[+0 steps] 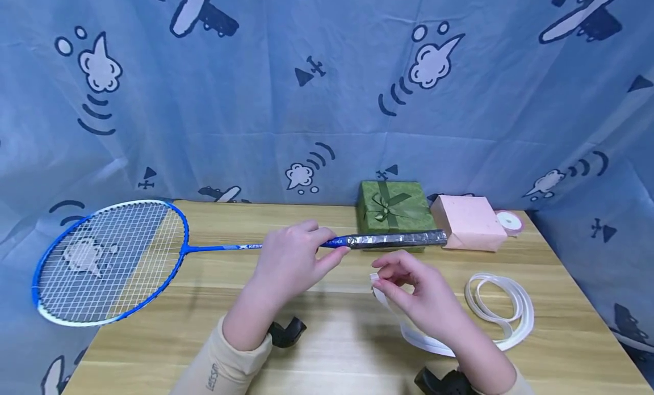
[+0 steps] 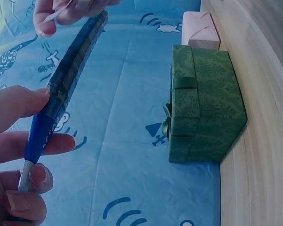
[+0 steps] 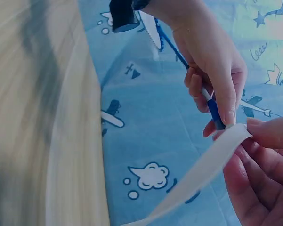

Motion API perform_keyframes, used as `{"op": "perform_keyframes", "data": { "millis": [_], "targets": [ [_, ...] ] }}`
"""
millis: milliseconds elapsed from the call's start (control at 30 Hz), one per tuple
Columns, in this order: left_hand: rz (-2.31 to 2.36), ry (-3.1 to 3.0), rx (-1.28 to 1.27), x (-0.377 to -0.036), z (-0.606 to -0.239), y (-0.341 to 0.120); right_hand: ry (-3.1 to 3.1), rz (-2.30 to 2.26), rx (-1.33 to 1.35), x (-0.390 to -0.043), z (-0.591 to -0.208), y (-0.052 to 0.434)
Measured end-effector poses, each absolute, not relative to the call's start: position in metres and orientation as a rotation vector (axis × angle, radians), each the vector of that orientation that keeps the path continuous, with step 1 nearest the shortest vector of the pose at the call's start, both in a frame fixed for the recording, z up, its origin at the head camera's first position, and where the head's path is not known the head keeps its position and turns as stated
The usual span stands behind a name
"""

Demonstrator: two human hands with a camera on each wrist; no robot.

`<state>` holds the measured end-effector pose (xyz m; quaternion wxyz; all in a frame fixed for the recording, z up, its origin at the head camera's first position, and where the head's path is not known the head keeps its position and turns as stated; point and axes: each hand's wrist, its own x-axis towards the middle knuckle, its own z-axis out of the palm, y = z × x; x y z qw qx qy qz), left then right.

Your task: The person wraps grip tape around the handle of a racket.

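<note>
Badminton racket (image 1: 153, 250), blue-framed with white strings, is held level above the desk (image 1: 337, 338), its head out past the desk's left edge and its handle pointing right. The shaft is blue with white lettering; the handle (image 1: 395, 239) looks dark and glossy, stripped of any white wrap. The left hand (image 1: 292, 260) grips the racket where shaft meets handle, fingers curled round it. The right hand (image 1: 421, 295) pinches the end of a white grip tape (image 1: 498, 312) between thumb and fingertips, just near of the handle; the tape trails down to the desk and lies in loose loops at the right. Behind the handle stands a closed green gift box (image 1: 392, 207) tied with a green bow, and just right of it a closed pink box (image 1: 469, 222). A small white ribbon roll (image 1: 509, 221) lies beside the pink box.
</note>
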<state>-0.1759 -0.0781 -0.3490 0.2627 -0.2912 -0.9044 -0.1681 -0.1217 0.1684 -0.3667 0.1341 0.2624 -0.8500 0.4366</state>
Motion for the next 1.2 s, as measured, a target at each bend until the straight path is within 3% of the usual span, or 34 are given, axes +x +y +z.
{"op": "perform_keyframes", "data": {
  "millis": [600, 933, 1200],
  "targets": [
    [-0.514, -2.452, -0.773, -0.172, -0.347, -0.079, -2.831, 0.831, 0.873, -0.138, -0.417, 0.163],
    [-0.52, -2.454, -0.802, -0.173, -0.348, -0.075, -2.952, 0.454, 0.65, -0.146, -0.438, 0.172],
    [-0.519, -2.485, -0.803, -0.172, -0.348, -0.074, -3.077, 0.435, 0.501, -0.147, -0.438, 0.193]
  ]
}}
